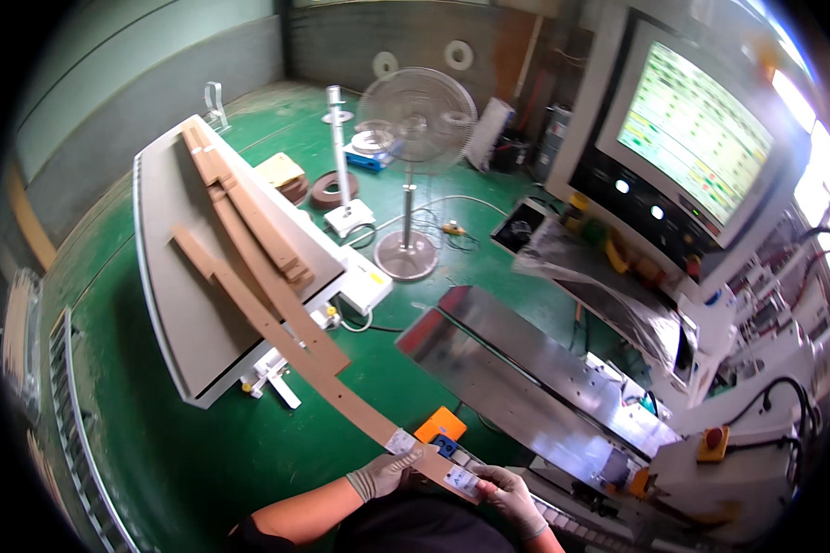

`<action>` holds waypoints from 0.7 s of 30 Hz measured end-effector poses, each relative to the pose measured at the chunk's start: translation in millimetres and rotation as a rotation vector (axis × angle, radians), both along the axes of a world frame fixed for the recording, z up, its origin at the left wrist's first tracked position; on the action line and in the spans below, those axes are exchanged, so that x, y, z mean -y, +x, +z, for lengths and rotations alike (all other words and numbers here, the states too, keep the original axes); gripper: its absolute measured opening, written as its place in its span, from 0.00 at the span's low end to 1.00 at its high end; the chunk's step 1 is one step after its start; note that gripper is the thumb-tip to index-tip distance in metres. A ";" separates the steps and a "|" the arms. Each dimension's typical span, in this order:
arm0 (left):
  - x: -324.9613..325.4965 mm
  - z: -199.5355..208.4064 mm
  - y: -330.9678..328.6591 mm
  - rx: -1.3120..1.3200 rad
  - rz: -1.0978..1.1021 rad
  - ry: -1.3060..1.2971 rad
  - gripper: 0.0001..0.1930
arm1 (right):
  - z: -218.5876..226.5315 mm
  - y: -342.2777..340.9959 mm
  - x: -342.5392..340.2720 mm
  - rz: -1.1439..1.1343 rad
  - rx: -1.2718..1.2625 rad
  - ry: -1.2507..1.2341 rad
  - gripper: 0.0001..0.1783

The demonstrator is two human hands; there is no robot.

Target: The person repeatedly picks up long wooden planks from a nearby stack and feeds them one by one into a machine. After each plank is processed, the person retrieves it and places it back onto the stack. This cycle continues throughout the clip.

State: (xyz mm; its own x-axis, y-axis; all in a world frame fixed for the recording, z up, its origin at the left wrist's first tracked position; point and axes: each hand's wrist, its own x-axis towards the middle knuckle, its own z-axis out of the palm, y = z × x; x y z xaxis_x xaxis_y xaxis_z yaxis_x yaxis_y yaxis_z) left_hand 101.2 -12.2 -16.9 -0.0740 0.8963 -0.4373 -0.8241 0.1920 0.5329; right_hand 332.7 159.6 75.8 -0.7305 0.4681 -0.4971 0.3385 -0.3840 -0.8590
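Note:
A long, narrow brown board (360,405) reaches from my body out to the table at the left, where its far part lies on the tabletop. My left hand (385,473), in a pale glove, grips the board's near part beside a white label (401,441). My right hand (511,499), also gloved, is closed on the near end, next to a second white label (462,479). The fingers under the board are hidden. Several similar brown boards (240,212) lie stacked on the white-topped table (180,313).
A standing fan (408,212) and a white post (338,147) stand ahead on the green floor. At right are a metal machine bed (516,369), a control screen (696,129) and a red button box (713,444). An orange pedal-like block (441,425) sits near my hands.

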 end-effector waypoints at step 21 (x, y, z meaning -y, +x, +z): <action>-191.8 48.6 15.3 -0.082 -0.030 0.188 0.28 | -45.3 362.2 137.8 -0.428 0.954 -0.039 0.39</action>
